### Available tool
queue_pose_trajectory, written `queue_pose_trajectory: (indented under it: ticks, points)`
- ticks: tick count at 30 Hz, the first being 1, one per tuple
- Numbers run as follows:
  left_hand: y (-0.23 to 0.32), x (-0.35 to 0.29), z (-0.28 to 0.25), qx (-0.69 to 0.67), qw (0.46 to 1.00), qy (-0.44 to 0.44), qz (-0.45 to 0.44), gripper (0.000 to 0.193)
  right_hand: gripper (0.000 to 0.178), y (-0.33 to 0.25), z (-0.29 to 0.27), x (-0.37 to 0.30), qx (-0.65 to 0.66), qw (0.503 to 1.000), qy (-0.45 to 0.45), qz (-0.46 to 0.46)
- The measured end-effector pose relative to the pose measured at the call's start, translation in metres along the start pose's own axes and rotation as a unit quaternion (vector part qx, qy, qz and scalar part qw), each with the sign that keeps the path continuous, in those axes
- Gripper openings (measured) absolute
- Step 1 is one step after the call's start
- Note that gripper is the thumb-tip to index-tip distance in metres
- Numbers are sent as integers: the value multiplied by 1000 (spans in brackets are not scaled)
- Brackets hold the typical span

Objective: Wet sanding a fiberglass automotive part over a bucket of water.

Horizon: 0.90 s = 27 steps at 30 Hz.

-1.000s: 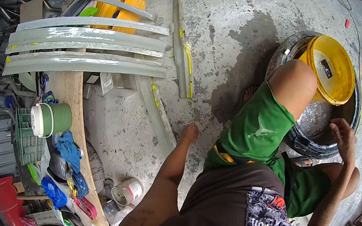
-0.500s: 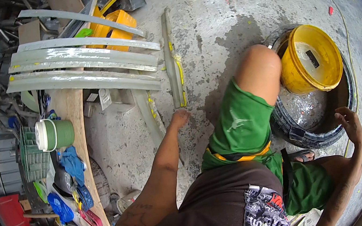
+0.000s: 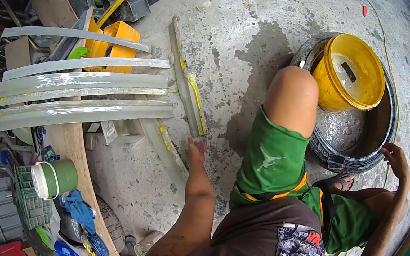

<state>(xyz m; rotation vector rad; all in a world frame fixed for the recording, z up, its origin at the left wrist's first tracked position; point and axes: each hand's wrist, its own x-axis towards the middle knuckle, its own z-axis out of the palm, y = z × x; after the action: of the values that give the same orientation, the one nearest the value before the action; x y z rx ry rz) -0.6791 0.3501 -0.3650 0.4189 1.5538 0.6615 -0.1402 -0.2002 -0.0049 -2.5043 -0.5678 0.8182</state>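
My left hand reaches over the floor with its fingers apart and nothing in it. Just beyond its fingertips is the near end of a long pale strip with yellow patches, lying on the concrete. Another such strip lies left of my forearm, partly under the bench end. My right hand hangs loosely, fingers slightly bent and apart, holding nothing. It is near the rim of a black tyre, whose middle looks wet. A yellow bucket leans tilted in the tyre, with a dark rectangular piece inside.
Several long grey-white strips lie across a wooden bench on the left, overhanging its edge. A green jug with a white lid and a blue cloth are there too. A hose runs along the floor at right.
The view has shifted, so most things sit lower and further left. My left hand has turned and its fingers have spread near the strip's end. My right hand stays beside the tyre.
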Motion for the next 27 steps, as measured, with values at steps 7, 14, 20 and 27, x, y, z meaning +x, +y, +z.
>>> queue_pose_trajectory:
  ticks: [7, 14, 20, 27]
  points:
    - [1, 7, 43, -134, 990, 22, -41, 87, 39, -2, 12, 19, -41, 999, -34, -6]
    - [11, 3, 50, -181, 983, 32, -17, 69, 39, -10, 15, 26, -40, 998, -31, -23]
    - [7, -24, 74, -188, 982, -4, -18, 72, 33, -4, 10, 19, -28, 999, -26, 18]
    - [-3, -29, 85, -247, 968, -12, -48, 74, 36, -8, 16, 30, -25, 999, -44, -9]
